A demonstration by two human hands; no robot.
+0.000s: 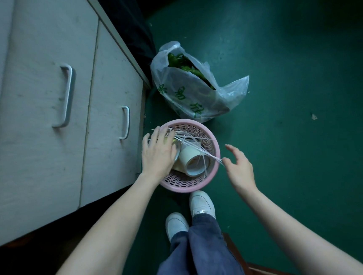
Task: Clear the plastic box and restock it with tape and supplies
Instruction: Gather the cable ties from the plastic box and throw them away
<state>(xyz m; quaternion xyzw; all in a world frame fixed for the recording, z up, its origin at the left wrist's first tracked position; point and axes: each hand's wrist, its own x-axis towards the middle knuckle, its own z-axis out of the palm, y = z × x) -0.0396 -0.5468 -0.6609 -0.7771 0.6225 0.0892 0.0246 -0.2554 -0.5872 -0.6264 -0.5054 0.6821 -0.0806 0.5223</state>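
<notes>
A round pink plastic basket [202, 182] with a perforated wall stands on the green floor in front of my feet. Inside it lie a paper cup [192, 160] on its side and a loose bundle of thin white strips [195, 143] that stick out over the right rim. My left hand [158, 151] is spread flat over the basket's left side, pressing on its contents; what lies under the palm is hidden. My right hand [240, 167] hovers just right of the basket, fingers apart, close to the strip ends, holding nothing. No tape is visible.
A white cabinet [41, 105] with two metal handles stands at the left, close to the basket. A clear plastic bag of green vegetables [196, 87] lies just beyond the basket. My white shoes [189, 213] are right behind it. Green floor extends to the right.
</notes>
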